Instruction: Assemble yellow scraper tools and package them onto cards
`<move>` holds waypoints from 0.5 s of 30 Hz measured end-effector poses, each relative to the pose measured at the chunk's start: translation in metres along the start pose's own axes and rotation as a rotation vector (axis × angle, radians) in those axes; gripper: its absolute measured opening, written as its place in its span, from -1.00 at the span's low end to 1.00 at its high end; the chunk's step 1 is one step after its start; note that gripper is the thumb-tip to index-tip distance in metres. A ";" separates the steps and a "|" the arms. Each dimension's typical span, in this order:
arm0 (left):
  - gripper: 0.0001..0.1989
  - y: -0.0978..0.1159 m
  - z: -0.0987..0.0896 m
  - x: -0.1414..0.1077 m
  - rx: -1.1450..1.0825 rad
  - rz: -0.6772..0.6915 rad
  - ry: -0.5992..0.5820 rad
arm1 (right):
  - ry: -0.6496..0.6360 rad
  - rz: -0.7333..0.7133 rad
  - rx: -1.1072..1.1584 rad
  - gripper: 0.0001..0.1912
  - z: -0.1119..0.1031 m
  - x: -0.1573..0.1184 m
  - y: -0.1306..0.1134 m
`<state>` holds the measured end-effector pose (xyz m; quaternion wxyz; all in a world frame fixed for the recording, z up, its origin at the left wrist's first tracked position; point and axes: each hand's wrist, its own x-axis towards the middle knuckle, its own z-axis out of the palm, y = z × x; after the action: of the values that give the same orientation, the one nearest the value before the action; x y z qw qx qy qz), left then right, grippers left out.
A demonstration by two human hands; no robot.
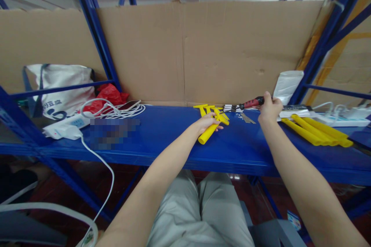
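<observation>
My left hand [207, 122] is wrapped around a yellow T-shaped scraper-like tool [205, 136], its thick round handle pointing toward me. In my right hand [270, 109] is a screwdriver [252, 103] with a red and black handle. Its shaft points left, toward the head of the yellow tool; whether the tip touches it is too small to tell. Just behind my left hand lie several more yellow T-shaped pieces [202, 108]. Flat metal strips [248, 118] rest on the blue shelf [171, 135] between my hands.
Several yellow tubes [319, 133] lie at the right, by a white power strip [344, 119]. A white pouch [288, 85] leans behind my right hand. Coiled white cable [124, 112], a red plastic bag [108, 94] and a cloth bag [63, 88] are left. Cardboard [185, 54] stands behind.
</observation>
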<state>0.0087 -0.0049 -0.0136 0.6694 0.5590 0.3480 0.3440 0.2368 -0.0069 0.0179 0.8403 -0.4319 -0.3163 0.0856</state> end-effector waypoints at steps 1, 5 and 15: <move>-0.57 0.000 0.000 0.000 0.007 0.002 0.006 | 0.001 -0.002 -0.003 -0.57 0.000 0.000 0.000; -0.55 0.002 0.000 0.000 0.027 0.006 0.028 | -0.039 -0.026 -0.028 -0.56 0.001 -0.002 0.000; -0.57 0.007 0.004 -0.005 0.063 0.013 0.086 | -0.089 -0.100 -0.100 -0.61 0.004 -0.028 -0.030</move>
<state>0.0083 -0.0104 -0.0059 0.6337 0.5667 0.3835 0.3607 0.2085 -0.0348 0.0298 0.8060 -0.4527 -0.3783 0.0469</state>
